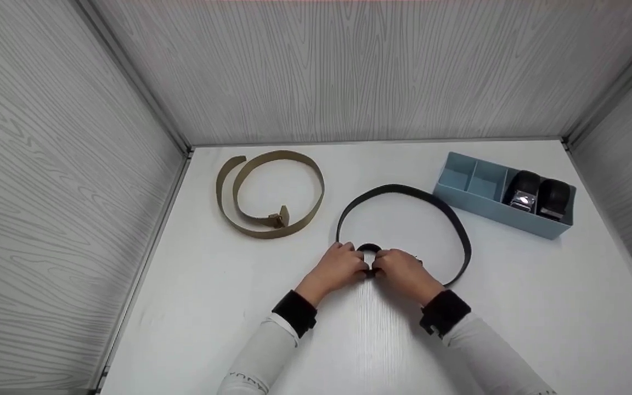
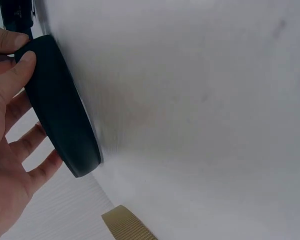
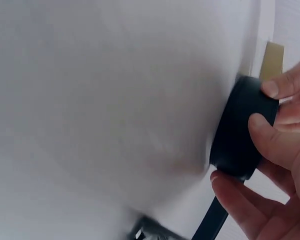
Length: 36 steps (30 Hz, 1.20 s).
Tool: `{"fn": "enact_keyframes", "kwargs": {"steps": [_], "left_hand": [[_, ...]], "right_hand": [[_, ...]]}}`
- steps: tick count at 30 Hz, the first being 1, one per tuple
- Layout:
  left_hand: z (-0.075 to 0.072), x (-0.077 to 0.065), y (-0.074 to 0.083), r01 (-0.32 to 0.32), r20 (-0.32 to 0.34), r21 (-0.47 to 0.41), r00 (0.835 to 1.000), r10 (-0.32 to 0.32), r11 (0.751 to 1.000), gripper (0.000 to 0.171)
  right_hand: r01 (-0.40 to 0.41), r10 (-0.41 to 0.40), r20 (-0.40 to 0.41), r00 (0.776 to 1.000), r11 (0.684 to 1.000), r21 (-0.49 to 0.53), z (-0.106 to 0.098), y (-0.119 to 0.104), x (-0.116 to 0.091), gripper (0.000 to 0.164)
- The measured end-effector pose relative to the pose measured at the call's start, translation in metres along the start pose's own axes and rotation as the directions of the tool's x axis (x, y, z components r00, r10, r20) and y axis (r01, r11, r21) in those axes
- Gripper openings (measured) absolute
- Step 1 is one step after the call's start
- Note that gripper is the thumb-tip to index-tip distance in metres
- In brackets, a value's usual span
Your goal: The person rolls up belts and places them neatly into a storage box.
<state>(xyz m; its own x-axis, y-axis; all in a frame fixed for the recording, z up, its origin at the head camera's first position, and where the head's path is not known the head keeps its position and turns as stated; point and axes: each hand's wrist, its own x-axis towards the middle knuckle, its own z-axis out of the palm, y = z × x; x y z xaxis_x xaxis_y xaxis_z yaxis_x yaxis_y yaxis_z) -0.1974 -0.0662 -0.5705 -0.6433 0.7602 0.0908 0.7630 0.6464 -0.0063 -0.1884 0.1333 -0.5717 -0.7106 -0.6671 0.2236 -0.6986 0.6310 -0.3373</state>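
A black belt [image 1: 404,188] stands on its edge on the white table, its big loop curving away behind the hands. Its near part is bent into a small ring [image 1: 370,247] between both hands. My left hand [image 1: 340,267] pinches the ring's left side, the thumb on the outer face of the strap [image 2: 60,105] in the left wrist view. On the other side my right hand [image 1: 404,270] pinches the strap [image 3: 240,135] between thumb and fingers. A shiny buckle [image 3: 152,231], partly cut off, shows at the bottom of the right wrist view.
A tan webbing belt [image 1: 269,235] with a brass buckle [image 1: 277,220] lies loosely looped at the back left. At the back right, a blue divided box [image 1: 497,214] holds two rolled black belts [image 1: 525,182] in its right compartments. Wood-grain panels [image 1: 321,71] wall the table.
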Motion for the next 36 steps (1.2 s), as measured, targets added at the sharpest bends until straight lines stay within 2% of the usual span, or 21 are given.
{"fn": "enact_keyframes", "kwargs": {"steps": [5, 7, 10, 11, 13, 15, 17, 19, 21, 26, 29, 33, 36], "left_hand": [[0.001, -0.003, -0.003, -0.015, -0.004, 0.047, 1.000, 0.015, 0.999, 0.014], [0.002, -0.004, -0.003, -0.012, -0.006, 0.082, 1.000, 0.012, 0.997, 0.015], [0.004, -0.006, -0.004, 0.014, -0.004, 0.122, 1.000, -0.014, 0.992, 0.017], [0.005, -0.007, -0.004, 0.031, -0.010, 0.129, 1.000, -0.030, 0.991, 0.017], [0.006, -0.009, -0.006, 0.066, -0.026, 0.131, 0.998, -0.063, 0.989, 0.016], [0.006, -0.012, -0.009, 0.093, -0.044, 0.133, 0.995, -0.088, 0.987, 0.015], [0.006, -0.015, -0.011, 0.113, -0.058, 0.130, 0.993, -0.106, 0.985, 0.013], [0.006, -0.018, -0.014, 0.131, -0.056, 0.131, 0.991, -0.125, 0.983, 0.013], [0.006, -0.022, -0.016, 0.150, -0.052, 0.128, 0.988, -0.144, 0.980, 0.013], [0.005, -0.030, -0.021, 0.207, -0.031, 0.087, 0.978, -0.205, 0.975, 0.014], [0.004, -0.034, -0.023, 0.234, -0.027, 0.062, 0.972, -0.233, 0.970, 0.014], [0.005, -0.038, -0.025, 0.249, -0.037, 0.048, 0.968, -0.248, 0.967, 0.014], [0.005, -0.038, -0.026, 0.251, -0.044, 0.055, 0.968, -0.249, 0.966, 0.013]], "right_hand": [[0.043, -0.043, 0.014, 0.999, 0.999, 0.008, -0.004, 0.007, -0.001, 0.013], [0.019, -0.019, 0.007, 1.000, 0.999, -0.031, -0.005, 0.007, -0.004, 0.023], [-0.094, 0.095, -0.001, 0.995, 0.986, -0.135, -0.011, 0.006, -0.012, 0.057], [-0.159, 0.162, 0.007, 0.987, 0.974, -0.161, -0.014, 0.006, -0.016, 0.066], [-0.296, 0.309, 0.042, 0.950, 0.936, -0.189, -0.022, 0.006, -0.025, 0.076], [-0.401, 0.424, 0.092, 0.901, 0.894, -0.199, -0.031, 0.009, -0.037, 0.069], [-0.464, 0.492, 0.144, 0.858, 0.865, -0.193, -0.040, 0.014, -0.050, 0.045], [-0.488, 0.516, 0.178, 0.838, 0.854, -0.179, -0.047, 0.021, -0.064, 0.021], [-0.494, 0.520, 0.203, 0.829, 0.853, -0.170, -0.055, 0.030, -0.077, 0.010], [-0.499, 0.521, 0.236, 0.820, 0.854, -0.151, -0.081, 0.063, -0.113, 0.016], [-0.523, 0.547, 0.235, 0.804, 0.837, -0.160, -0.097, 0.089, -0.136, 0.015], [-0.579, 0.595, 0.178, 0.784, 0.804, -0.137, -0.111, 0.120, -0.161, 0.009], [-0.593, 0.604, 0.102, 0.790, 0.796, -0.118, -0.115, 0.136, -0.173, 0.009]]}}
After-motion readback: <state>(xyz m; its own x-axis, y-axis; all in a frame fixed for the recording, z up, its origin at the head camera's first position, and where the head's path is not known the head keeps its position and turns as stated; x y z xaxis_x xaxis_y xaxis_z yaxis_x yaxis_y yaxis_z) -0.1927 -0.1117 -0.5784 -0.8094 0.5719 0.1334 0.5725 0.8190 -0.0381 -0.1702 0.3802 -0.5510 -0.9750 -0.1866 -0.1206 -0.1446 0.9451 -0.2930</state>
